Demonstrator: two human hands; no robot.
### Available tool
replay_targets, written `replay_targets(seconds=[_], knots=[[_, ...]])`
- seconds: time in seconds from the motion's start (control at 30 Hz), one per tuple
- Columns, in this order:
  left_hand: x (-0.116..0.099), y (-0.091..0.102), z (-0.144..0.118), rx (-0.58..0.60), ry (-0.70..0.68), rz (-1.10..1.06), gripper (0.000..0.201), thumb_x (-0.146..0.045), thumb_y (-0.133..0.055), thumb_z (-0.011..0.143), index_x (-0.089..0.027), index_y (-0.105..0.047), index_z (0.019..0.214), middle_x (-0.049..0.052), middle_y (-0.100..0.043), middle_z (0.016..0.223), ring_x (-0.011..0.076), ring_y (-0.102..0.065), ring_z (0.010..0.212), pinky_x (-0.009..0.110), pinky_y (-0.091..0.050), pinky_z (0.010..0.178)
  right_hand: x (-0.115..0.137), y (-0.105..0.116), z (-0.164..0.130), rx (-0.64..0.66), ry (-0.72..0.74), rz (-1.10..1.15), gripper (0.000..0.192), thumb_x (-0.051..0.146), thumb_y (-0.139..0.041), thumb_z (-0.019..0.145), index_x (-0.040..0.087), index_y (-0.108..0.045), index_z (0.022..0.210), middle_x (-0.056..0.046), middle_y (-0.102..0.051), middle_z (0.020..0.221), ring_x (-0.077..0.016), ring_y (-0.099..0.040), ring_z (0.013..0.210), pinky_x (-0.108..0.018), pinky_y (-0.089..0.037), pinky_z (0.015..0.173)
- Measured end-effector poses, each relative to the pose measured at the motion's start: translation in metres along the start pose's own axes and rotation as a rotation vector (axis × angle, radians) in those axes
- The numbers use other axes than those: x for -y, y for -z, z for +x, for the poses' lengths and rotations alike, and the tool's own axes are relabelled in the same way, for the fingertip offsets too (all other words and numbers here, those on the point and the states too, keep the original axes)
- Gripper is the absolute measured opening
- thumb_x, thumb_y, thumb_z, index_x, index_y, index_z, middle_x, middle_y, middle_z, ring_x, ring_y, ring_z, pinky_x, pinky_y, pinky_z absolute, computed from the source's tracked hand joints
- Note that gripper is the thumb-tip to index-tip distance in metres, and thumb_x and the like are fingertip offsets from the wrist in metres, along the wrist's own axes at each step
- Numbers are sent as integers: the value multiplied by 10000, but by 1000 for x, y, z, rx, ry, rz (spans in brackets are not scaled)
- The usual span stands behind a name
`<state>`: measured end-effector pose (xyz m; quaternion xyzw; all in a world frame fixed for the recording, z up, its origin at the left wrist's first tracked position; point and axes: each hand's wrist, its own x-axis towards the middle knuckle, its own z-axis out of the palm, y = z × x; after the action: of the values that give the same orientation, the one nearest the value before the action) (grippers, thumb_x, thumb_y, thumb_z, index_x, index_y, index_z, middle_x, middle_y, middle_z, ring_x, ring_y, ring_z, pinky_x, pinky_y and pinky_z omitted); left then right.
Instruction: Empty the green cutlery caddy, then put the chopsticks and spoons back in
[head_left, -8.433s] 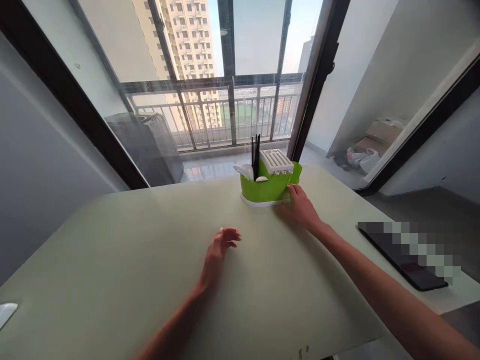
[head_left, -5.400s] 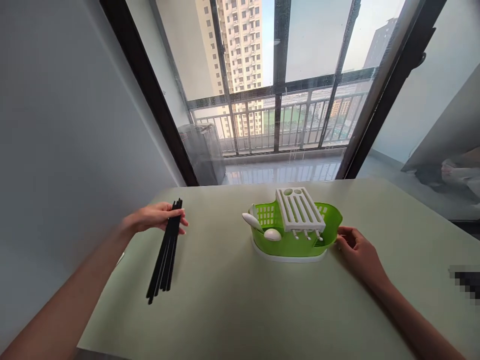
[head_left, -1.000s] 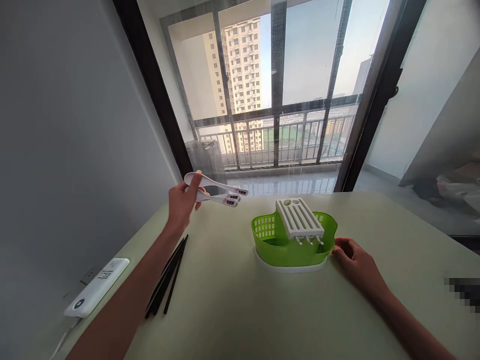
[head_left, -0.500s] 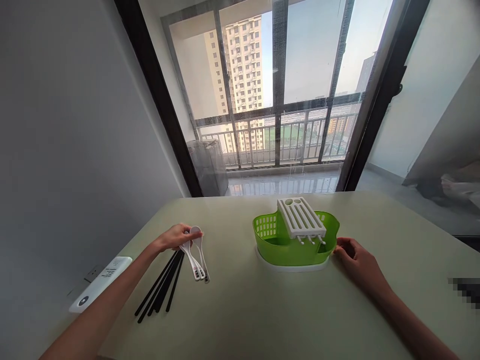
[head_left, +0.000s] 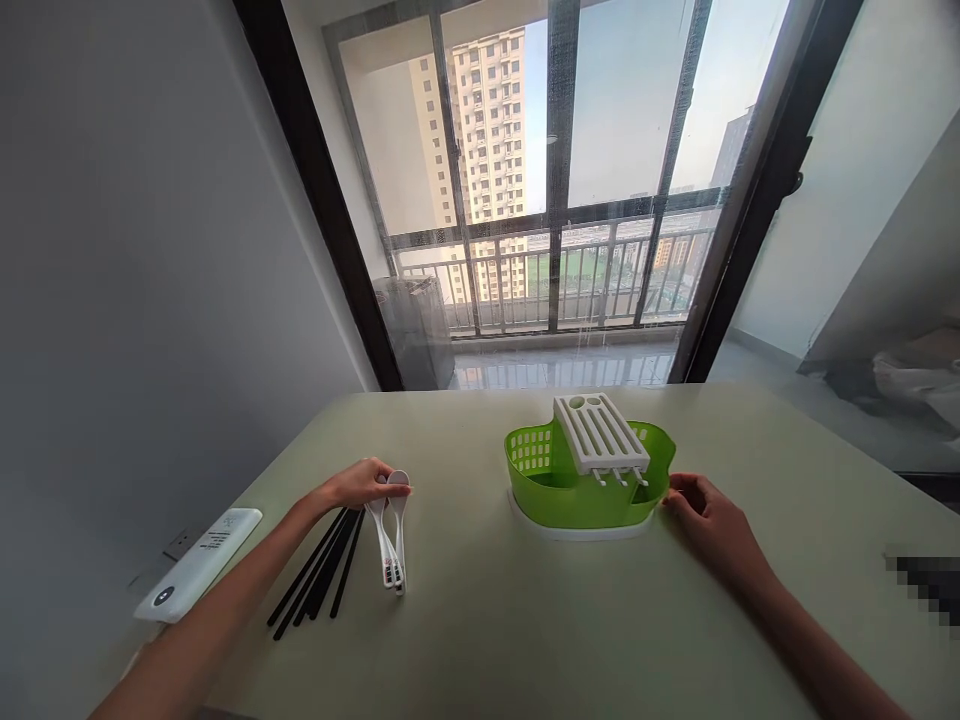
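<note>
My left hand (head_left: 364, 483) is closed on the bowl ends of a few white spoons (head_left: 397, 530), their handles pointing toward me with small dark and red marks at the tips. Just beside and below that hand, several black chopsticks (head_left: 322, 570) lie fanned on the table. A green basket (head_left: 577, 508) with a white base stands right of centre. Across its top sits a white slotted rack (head_left: 604, 435) with two round holes and small hooks at the front. My right hand (head_left: 705, 515), fingers curled, grips the basket's right end; its fingertips are partly hidden.
A white oblong box or device (head_left: 199, 565) lies at the table's left edge, near my left forearm. The pale table (head_left: 510, 630) reaches to a glass door at the back. A blurred dark thing (head_left: 930, 585) is at the far right.
My left hand has moved slightly right and toward me with the spoons, whose handles have swung into a closer bunch. My right hand stays at the basket's end.
</note>
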<state>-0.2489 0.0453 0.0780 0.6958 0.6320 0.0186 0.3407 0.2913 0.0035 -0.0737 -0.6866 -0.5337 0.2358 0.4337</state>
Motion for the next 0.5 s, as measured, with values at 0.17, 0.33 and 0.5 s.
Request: replay_targets(seconds=[0.17, 0.33, 0.5], knots=[[7, -6, 9, -24, -52, 34, 586, -760, -730, 660, -177, -672, 653, -27, -527, 576, 111, -407, 498, 233, -252, 439, -2, 0, 1, 0, 4, 1, 402, 537, -538, 789, 243, -653, 1037, -61, -777, 992, -249, -718, 893, -354, -516, 798], [13, -10, 14, -90, -135, 82, 569, -734, -714, 691, -178, -636, 601, -33, -500, 575, 111, -391, 539, 232, -234, 484, -2, 0, 0, -1, 11, 3, 402, 536, -537, 794, 238, -655, 1037, -65, -774, 982, -252, -715, 883, -362, -516, 804], [17, -15, 16, -165, -185, 127, 570, -742, -687, 707, -185, -634, 598, -33, -511, 572, 118, -411, 546, 232, -240, 501, 0, 1, -1, 0, 17, 7, 393, 526, -549, 801, 232, -657, 1038, -67, -775, 980, -252, -716, 876, -359, -520, 791]])
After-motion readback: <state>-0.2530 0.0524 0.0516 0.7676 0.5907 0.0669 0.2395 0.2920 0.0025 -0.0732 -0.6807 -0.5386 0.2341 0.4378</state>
